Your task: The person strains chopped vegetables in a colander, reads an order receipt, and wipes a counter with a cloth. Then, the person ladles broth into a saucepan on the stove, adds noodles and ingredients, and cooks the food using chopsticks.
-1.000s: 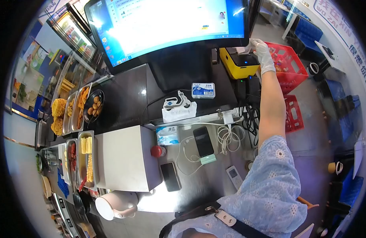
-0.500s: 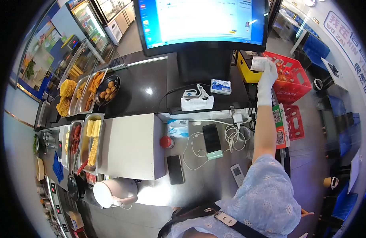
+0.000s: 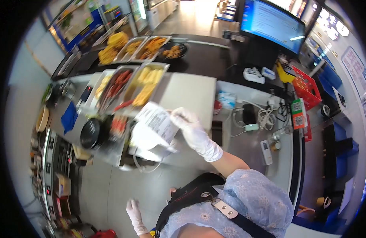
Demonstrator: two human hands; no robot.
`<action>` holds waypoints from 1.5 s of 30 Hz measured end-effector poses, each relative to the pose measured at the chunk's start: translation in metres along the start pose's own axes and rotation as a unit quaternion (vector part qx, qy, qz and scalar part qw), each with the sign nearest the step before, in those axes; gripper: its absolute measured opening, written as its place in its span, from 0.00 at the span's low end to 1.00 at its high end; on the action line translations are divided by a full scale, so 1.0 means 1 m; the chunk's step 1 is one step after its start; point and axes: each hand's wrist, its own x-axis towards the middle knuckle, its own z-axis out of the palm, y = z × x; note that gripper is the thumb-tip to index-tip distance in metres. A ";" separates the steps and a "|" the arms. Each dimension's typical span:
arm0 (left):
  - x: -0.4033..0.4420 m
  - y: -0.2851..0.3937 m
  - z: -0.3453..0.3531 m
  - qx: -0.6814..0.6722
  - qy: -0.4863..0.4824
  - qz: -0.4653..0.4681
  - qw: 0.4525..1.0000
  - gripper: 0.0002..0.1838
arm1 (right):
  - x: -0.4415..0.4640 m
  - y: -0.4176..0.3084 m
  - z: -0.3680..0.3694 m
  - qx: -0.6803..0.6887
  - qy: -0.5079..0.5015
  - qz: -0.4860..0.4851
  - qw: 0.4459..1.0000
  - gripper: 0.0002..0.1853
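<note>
Your right hand (image 3: 195,131), nearer, pinches the paper (image 3: 154,122), which curls out leftward, long axis unclear; your left hand (image 3: 134,214) hangs well apart, fingers loose, empty.

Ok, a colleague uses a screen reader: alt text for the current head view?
A gloved right hand holds a printed paper slip; the gloved left hand shows near the bottom. Beyond are food trays and a monitor.

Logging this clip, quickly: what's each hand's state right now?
Left hand: loosely open, nothing visible in it.
Right hand: closed, holding a printed paper slip.
</note>
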 end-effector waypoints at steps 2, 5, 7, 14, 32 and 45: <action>0.009 0.012 -0.044 -0.049 0.025 0.045 0.997 0.16 | -0.010 0.033 0.084 0.068 -0.082 0.067 0.992 0.07; 0.003 0.057 -0.094 -0.150 0.078 0.064 0.984 0.16 | -0.031 0.071 0.185 0.096 -0.148 0.202 0.963 0.14; 0.002 0.067 -0.125 -0.227 0.072 0.064 0.969 0.17 | -0.041 0.099 0.236 0.068 -0.195 0.243 0.948 0.15; 0.047 -0.001 -0.172 -0.321 -0.042 0.064 0.944 0.16 | -0.082 0.198 0.345 0.080 -0.248 0.324 0.910 0.13; 0.274 -0.047 -0.341 -0.508 0.141 0.026 0.850 0.20 | 0.029 0.431 0.516 -0.433 -0.374 0.130 0.810 0.09; 0.514 -0.071 -0.510 -0.429 0.158 -0.064 0.887 0.07 | 0.129 0.566 0.683 -0.352 -0.294 0.165 0.873 0.07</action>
